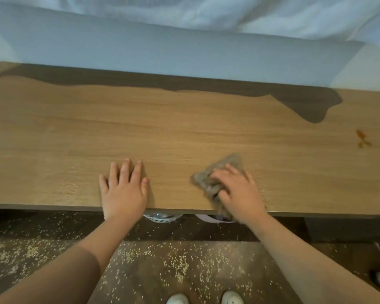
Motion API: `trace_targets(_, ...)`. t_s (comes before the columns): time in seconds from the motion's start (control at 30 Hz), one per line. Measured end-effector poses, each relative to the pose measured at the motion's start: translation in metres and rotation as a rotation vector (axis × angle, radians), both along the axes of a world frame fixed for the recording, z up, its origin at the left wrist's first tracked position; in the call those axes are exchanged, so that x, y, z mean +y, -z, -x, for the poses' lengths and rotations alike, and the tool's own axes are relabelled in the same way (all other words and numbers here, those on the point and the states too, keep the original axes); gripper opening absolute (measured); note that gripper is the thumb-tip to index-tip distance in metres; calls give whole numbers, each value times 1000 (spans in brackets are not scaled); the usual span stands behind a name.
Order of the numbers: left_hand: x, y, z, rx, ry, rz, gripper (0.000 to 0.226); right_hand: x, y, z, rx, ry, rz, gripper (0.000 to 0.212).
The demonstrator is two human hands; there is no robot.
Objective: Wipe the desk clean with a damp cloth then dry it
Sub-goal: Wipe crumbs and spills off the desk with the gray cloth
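A: Where is the cloth [220,170] at this moment?

B: It lies on the wooden surface [184,128], close to the front edge and a little right of the middle. It is a grey-brown cloth, bunched together and not spread flat. One corner points away from the person, and a small part seems to reach the front edge under the wrist.

A: And which hand has it?

B: The right hand [237,190]. It lies on top of the cloth with the fingers bent around the bunched part, so it grips the cloth and presses it on the wood.

A: What does the other hand do?

B: The left hand [123,189] rests flat on the surface, palm down, near the same front edge. The fingers are straight and a little spread, and it holds nothing. The two hands are apart, with bare wood between them.

A: Is there any dirt on the wood?

B: Yes, a small brown stain [362,139] at the far right, well apart from the cloth.

A: And around the desk?

B: Behind it hangs a white fabric [228,12]. Below, the dark floor [206,233] is covered with many pale grains [176,265], and two white shoes [177,299] show at the bottom.
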State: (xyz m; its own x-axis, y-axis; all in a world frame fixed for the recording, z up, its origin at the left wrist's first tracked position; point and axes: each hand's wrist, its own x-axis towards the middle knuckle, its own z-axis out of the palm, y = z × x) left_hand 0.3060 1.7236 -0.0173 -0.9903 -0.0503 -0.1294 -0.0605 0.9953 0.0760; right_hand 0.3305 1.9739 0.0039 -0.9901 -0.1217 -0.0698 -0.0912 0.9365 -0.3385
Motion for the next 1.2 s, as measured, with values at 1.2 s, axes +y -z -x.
trace_targets(1.2, 403, -9, -18, -76, 105, -33, 57, 294, -3, -54, 50, -87, -126, 41)
